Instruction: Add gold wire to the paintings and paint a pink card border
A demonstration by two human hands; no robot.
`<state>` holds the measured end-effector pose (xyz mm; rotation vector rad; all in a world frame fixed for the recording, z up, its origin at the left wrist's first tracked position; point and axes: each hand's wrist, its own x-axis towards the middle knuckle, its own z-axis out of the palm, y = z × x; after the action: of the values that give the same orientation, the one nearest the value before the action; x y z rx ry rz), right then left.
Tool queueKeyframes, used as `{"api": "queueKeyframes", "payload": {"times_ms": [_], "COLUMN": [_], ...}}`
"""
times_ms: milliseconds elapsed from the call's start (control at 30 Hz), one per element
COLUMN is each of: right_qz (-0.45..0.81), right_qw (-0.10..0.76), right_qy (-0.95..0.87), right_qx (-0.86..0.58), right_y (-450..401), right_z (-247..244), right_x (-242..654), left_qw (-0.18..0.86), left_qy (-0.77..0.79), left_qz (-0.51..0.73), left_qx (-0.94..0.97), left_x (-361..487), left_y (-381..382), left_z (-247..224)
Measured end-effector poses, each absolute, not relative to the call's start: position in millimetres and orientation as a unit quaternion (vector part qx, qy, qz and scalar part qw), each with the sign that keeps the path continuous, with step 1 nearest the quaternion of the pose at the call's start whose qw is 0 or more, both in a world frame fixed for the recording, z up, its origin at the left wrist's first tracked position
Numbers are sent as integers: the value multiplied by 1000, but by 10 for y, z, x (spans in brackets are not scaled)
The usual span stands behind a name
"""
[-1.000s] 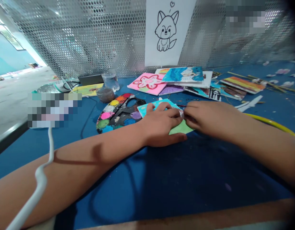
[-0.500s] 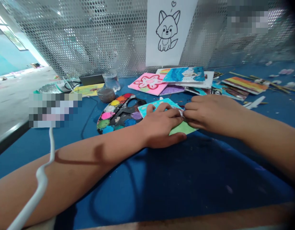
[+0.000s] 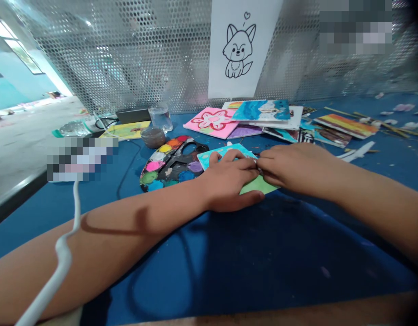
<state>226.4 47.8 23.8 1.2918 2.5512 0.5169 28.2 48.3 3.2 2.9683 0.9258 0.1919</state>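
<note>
Hands close together in the head view, both at a small painted panel [image 3: 258, 186]. Left hand [image 3: 225, 181] lies palm down, fingers spread over its blue-and-green face, thumb out past the lower edge. My read: it's pinning the panel flat so it can't slide or turn. Right hand [image 3: 297, 165] comes in from the other side, fingers curled down at the panel's right part, tips right by the left's. Can't tell if the two touch, or what the right has pinched, if anything – its knuckles hide it.

Panel sits on the blue counter [image 3: 270, 258], in front of the person, partly covered by both hands. Palette [image 3: 155, 166] is just left of it, loaded wells facing up – short reach for paint, presumably why it's there. Cup of murky water [image 3: 153, 138] stands behind the palette, clear cup [image 3: 161, 118] next to it, both out of the forearms' way.

Paintings pile up behind: pink flower painting [image 3: 212, 123] at the left, blue painting [image 3: 259, 111] on top. Likely pushed back to leave working room. Fox drawing [image 3: 238, 56] is upright against the perforated screen [image 3: 144, 59], facing the person, so easy to look at. White cable [image 3: 63, 256] crosses in front of the left forearm in view.
</note>
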Motion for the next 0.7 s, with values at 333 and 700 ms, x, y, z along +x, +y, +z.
{"api": "queueKeyframes", "payload": {"times_ms": [333, 700], "right_qz": [118, 66], "right_qw": [144, 128], "right_qy": [845, 835], "right_qx": [502, 531], "right_y": [451, 467], "right_z": [260, 299], "right_x": [2181, 2099], "left_qw": [26, 34], "left_qy": [294, 289], "left_qz": [56, 63], "left_qx": [954, 955], "left_x": [288, 285], "left_y": [493, 487], "left_z": [48, 44]}}
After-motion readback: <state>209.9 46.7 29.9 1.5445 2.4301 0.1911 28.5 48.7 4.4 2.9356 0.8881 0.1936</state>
